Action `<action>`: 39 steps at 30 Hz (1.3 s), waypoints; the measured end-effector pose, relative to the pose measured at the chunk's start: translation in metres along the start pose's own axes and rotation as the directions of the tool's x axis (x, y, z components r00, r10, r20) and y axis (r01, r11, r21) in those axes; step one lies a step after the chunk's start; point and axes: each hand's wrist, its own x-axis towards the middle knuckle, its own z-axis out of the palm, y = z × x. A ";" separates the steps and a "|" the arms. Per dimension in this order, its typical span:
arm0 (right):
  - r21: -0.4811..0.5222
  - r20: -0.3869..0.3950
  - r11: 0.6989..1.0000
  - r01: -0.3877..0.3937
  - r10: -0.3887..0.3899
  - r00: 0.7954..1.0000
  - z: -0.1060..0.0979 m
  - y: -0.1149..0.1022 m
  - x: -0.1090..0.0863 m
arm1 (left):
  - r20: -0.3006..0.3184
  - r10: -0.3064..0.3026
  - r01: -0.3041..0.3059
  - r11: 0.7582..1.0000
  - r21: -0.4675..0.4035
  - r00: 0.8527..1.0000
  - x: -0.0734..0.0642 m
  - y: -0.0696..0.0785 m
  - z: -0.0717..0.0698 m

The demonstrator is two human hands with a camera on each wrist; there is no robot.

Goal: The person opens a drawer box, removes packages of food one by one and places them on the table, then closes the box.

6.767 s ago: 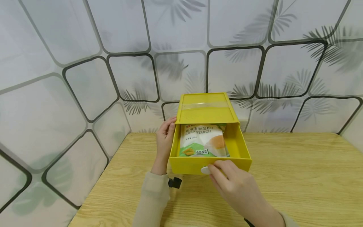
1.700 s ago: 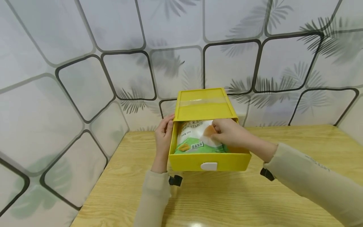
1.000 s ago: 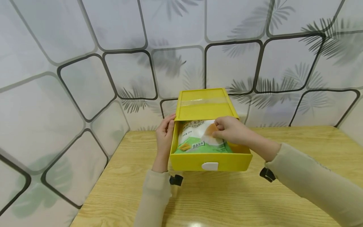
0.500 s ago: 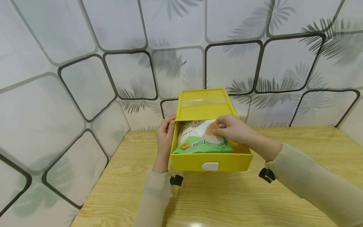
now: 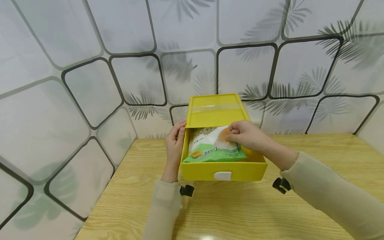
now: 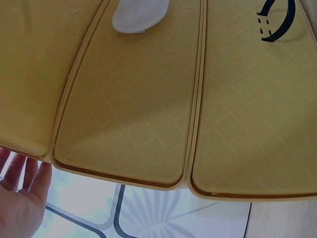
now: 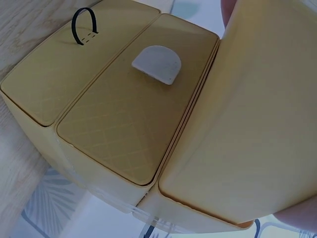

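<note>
In the head view, a yellow drawer (image 5: 198, 171) with a white tab handle (image 5: 222, 175) stands pulled out of a yellow drawer cabinet (image 5: 219, 115). Inside lies a white and green bag of corn starch (image 5: 207, 143), its upper part hidden under the cabinet's top. My right hand (image 5: 249, 135) reaches in from the right and pinches the bag's right side between thumb and fingers. My left hand (image 5: 175, 141) rests against the cabinet's left side near its front edge. The left wrist view shows that hand's fingers (image 6: 29, 173) fairly straight at the cabinet's edge.
Below the pulled-out drawer, the right wrist view shows a closed drawer with a white tab (image 7: 158, 64) and another with a black loop handle (image 7: 84, 25). The cabinet stands on a wooden table (image 5: 240, 210) before a patterned wall covering (image 5: 189, 80).
Earlier my right hand was on the drawer's white tab; now it pinches the bag inside. The bag's printed front has shifted slightly toward the drawer's front. My left hand stays at the cabinet's side.
</note>
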 end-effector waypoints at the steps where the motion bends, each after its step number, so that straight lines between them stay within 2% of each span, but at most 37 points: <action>1: 0.002 0.000 1.000 -0.001 0.001 1.000 0.000 0.000 0.000 | 0.001 -0.007 0.007 1.000 0.001 1.000 0.000 0.004 0.000; 3: 0.011 -0.002 1.000 -0.009 0.009 1.000 -0.001 0.000 0.000 | 0.003 -0.015 0.015 1.000 0.005 1.000 0.000 0.013 0.001; 11: 0.115 -0.034 0.991 -0.063 0.067 0.997 -0.005 -0.002 -0.001 | 0.002 -0.020 0.020 1.000 0.015 1.000 0.001 0.012 0.001; 17: 0.141 -0.034 0.988 -0.062 0.068 0.997 -0.007 -0.001 -0.001 | -0.003 -0.011 0.012 1.000 0.028 1.000 0.001 0.012 0.001; 21: 0.194 -0.034 0.979 -0.059 0.066 0.997 -0.009 -0.001 -0.002 | -0.002 -0.009 0.009 1.000 0.022 1.000 0.001 0.012 0.002; 30: 0.388 0.021 0.920 -0.059 0.055 0.998 -0.010 0.001 -0.006 | -0.004 -0.028 0.028 1.000 0.013 1.000 -0.001 0.011 0.000; 39: 0.481 0.011 0.876 -0.029 0.027 1.000 -0.011 -0.005 -0.015 | 0.004 -0.010 0.010 1.000 0.002 1.000 -0.001 0.010 0.001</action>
